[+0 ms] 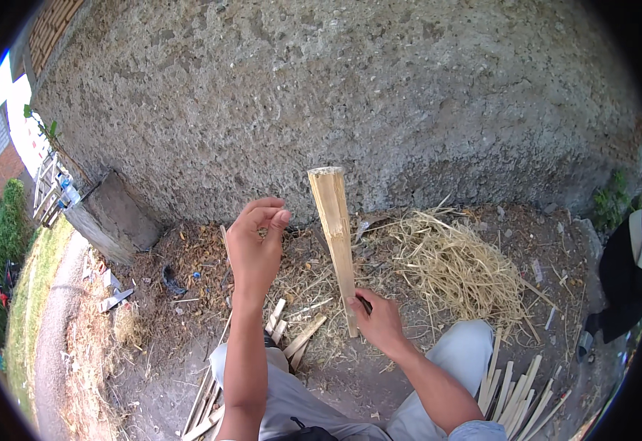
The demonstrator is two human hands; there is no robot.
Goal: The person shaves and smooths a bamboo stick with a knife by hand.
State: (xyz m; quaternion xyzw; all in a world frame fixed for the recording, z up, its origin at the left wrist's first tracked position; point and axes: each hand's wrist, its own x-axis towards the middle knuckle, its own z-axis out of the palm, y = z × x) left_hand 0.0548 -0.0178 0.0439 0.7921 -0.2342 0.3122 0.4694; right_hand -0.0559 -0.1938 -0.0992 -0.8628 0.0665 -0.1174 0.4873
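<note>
A long, pale yellow piece of split wood or bamboo [330, 209] stands nearly upright in front of me, its wider end at the top. My right hand [381, 322] is closed around a dark handle [365, 303] by the lower part of this piece, with a fingertip against its edge. A dark strip shows along the piece's left side; whether it belongs to the handled tool, I cannot tell. To the left of the wood, my left hand [257, 239] is raised, its fingers loosely curled and apart from the thumb. I see nothing held in it.
A heap of straw-like shavings [460, 261] lies by the rough wall [350, 95]. Split sticks lie beside my right knee [516, 397] and under my left arm. At left stands a grey cylindrical block [119, 220] with plastic bottles [70, 191]. Dark clothing shows at the right edge.
</note>
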